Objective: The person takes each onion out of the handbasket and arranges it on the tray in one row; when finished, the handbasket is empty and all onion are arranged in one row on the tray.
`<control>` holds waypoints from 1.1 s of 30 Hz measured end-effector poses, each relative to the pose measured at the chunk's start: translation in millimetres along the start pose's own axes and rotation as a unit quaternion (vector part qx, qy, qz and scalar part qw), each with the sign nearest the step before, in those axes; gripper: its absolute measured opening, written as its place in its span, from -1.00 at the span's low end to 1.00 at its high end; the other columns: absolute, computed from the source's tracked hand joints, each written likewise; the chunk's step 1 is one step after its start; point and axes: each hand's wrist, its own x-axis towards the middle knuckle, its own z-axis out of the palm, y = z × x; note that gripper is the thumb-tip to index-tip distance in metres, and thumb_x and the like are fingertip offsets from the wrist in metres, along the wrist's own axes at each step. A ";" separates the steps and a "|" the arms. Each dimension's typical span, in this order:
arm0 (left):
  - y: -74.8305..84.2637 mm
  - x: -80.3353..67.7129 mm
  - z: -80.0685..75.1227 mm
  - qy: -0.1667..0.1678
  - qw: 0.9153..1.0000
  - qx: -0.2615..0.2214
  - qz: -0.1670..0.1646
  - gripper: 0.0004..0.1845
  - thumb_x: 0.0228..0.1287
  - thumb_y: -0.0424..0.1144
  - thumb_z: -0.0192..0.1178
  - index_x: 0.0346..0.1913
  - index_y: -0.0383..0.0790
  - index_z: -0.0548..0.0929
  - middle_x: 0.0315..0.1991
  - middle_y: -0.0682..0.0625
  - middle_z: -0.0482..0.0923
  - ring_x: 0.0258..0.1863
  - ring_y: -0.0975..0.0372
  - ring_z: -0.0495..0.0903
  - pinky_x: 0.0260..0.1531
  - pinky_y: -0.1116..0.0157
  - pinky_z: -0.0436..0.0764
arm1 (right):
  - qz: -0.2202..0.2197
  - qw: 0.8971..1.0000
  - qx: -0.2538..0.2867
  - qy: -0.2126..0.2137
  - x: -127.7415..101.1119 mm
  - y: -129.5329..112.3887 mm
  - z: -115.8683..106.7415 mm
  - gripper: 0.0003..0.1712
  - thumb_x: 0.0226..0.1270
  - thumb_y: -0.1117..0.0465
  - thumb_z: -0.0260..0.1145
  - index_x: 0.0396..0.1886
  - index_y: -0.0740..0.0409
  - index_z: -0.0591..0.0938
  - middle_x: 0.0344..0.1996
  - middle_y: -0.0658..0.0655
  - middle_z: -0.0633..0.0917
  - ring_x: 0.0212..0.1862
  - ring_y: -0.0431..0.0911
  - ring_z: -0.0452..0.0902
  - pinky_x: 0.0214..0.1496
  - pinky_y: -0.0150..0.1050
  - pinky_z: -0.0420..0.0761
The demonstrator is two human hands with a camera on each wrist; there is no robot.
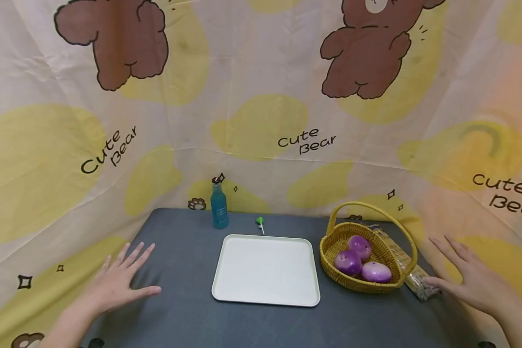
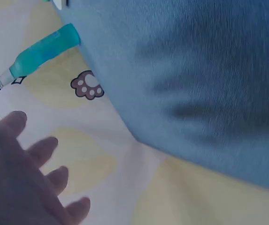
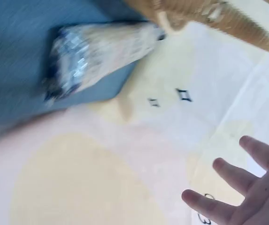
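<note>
Resting spread and flat at the near left of the table (image 1: 187,319), the left hand (image 1: 117,282) holds nothing; its fingers are straight and fanned. The right hand (image 1: 470,278) is likewise spread at the near right edge, its thumb just beside the near end of a wrapped packet (image 1: 417,282), touching or nearly so; contact cannot be confirmed.

Layout:
- Tray (image 1: 266,268): centre of the table, nothing on it.
- Basket (image 1: 365,253): right of the tray, upright handle, containing three purple fruits (image 1: 360,261).
- Packet: right of the basket, lying alongside it.
- Bottle (image 1: 219,205): upright at the far edge, left of centre.
- Lollipop (image 1: 260,223): lying just beyond the tray's far rim.

Progress, as judged: nothing has been gripped or moved to the tray. All fruits remain in the basket, so any handling work appears wholly ahead.
</note>
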 end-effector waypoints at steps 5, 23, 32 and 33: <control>4.8 -3.3 6.6 0.035 0.998 -0.042 0.011 0.11 0.11 0.35 0.35 0.64 0.18 0.02 0.56 -0.28 0.14 0.46 -0.44 0.09 0.25 -0.45 0.16 | 0.010 0.997 0.071 0.029 -1.9 -14.7 -3.8 0.19 0.23 -0.16 0.47 0.66 -0.28 -0.07 0.58 0.45 0.01 0.36 0.68 0.07 -0.01 0.67 0.19; 37.7 8.8 45.6 0.062 0.984 -0.167 -0.010 0.03 0.23 0.16 0.38 0.63 -0.04 0.07 0.54 -0.30 0.17 0.45 -0.30 0.25 0.27 -0.34 0.32 | 0.051 0.951 0.234 0.198 -2.5 -62.5 -10.3 0.04 0.23 0.18 0.54 0.60 -0.29 0.19 0.36 -0.48 0.35 0.02 -0.79 0.32 -0.23 -0.76 0.47; 69.8 17.0 61.6 0.017 0.982 -0.185 -0.031 0.11 0.16 0.31 0.35 0.61 -0.17 0.11 0.55 -0.30 0.16 0.48 -0.27 0.23 0.33 -0.32 0.30 | 0.021 0.924 0.279 0.260 1.1 -81.9 -8.6 -0.03 0.08 0.43 0.57 0.50 -0.08 0.41 0.26 -0.33 0.55 0.07 -0.57 0.54 -0.08 -0.73 0.51; 72.6 19.0 64.5 0.011 0.982 -0.183 -0.035 0.12 0.15 0.33 0.35 0.61 -0.16 0.10 0.55 -0.29 0.15 0.48 -0.26 0.22 0.34 -0.32 0.29 | 0.012 0.922 0.281 0.264 1.1 -83.3 -8.2 -0.03 0.06 0.47 0.56 0.49 -0.03 0.43 0.25 -0.32 0.56 0.07 -0.55 0.55 -0.07 -0.72 0.52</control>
